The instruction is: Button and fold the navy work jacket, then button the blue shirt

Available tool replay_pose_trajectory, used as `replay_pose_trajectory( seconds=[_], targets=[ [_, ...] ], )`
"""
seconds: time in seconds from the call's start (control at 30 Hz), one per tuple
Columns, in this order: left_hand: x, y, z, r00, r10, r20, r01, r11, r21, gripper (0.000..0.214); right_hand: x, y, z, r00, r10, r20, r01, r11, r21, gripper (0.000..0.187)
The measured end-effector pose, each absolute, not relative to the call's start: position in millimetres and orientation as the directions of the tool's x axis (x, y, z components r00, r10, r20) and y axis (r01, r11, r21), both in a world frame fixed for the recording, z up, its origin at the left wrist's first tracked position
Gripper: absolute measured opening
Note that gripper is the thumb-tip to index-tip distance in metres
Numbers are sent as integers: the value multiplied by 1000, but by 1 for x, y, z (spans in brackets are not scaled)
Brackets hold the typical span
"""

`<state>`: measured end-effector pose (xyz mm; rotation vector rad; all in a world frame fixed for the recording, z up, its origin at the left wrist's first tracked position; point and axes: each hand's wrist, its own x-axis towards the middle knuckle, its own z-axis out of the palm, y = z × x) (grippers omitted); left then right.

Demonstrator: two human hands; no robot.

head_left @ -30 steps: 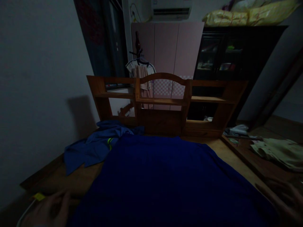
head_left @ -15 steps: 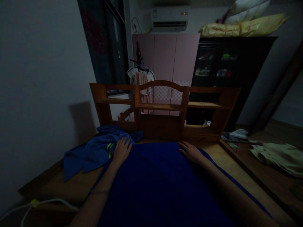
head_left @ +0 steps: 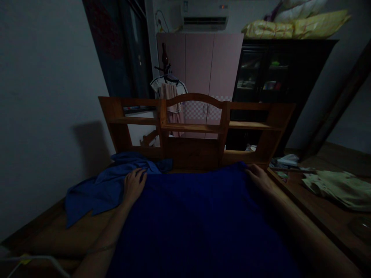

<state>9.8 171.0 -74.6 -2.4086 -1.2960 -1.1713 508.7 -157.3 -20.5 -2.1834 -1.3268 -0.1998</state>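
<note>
A dark blue cloth is spread in front of me over the wooden bed boards. At its far right corner my right hand has the fingers closed on the fabric, which is raised a little there. My left hand is at the far left corner, its fingers bent over the edge of the cloth; the thumb is hidden. Between the hands the far edge runs nearly straight. Just left of my left hand lies a crumpled lighter blue garment, close to the fingers.
A wooden headboard with open shelves stands beyond the cloth. Pale green folded fabric lies at the right. A white cable crosses the lower left. Farther back are a pink wardrobe, a dark cabinet and clothes on a stand.
My hands have moved apart, the left one leftward and the right one rightward. The right hand has gone from lying flat to gripping the cloth's corner, lifting it slightly.
</note>
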Motion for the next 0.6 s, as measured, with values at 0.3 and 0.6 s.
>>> replay_pose_trajectory(
  seconds=[0.3, 0.6],
  targets=[
    [32, 127, -31, 357, 571, 739, 779, -618, 101, 38, 463, -142, -28, 443, 703, 556, 896, -369, -247, 41],
    [177, 16, -13, 737, 362, 572, 399, -915, 64, 44, 350, -78, -21, 32, 905, 423, 992, 23, -124, 55]
  ],
)
